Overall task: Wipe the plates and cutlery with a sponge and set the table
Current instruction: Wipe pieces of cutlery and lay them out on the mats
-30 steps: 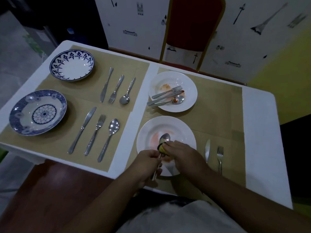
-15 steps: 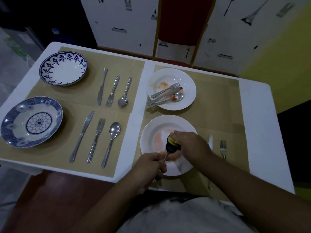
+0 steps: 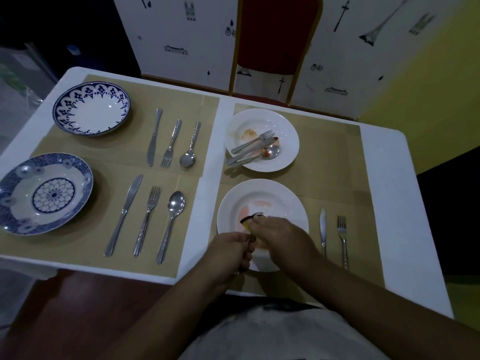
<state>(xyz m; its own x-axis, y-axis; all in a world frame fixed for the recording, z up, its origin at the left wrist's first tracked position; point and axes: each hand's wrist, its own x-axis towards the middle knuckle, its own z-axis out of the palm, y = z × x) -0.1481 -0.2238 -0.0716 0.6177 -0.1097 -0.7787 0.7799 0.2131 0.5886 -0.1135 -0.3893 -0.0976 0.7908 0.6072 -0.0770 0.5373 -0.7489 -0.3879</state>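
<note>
My left hand (image 3: 228, 252) grips the handle of a spoon (image 3: 251, 239) over the near white plate (image 3: 262, 197), which carries pink smears. My right hand (image 3: 281, 239) presses a yellow and dark sponge (image 3: 246, 221) around the spoon's bowl, so the bowl is hidden. A knife (image 3: 322, 231) and a fork (image 3: 342, 237) lie on the mat right of this plate. Behind it stands a second white plate (image 3: 285, 133) with brown and red smears, holding a fork, a knife and a spoon (image 3: 253, 151).
On the left mats stand two blue-patterned plates (image 3: 92, 109) (image 3: 44, 194), each with a knife, fork and spoon set (image 3: 171, 141) (image 3: 148, 216) to its right. A red chair (image 3: 275, 35) stands beyond the table's far edge. The white table edge (image 3: 405, 229) runs along the right.
The sponge has slid up over the spoon's bowl and back toward the handle, with both hands staying over the near plate. The camera view has shifted slightly.
</note>
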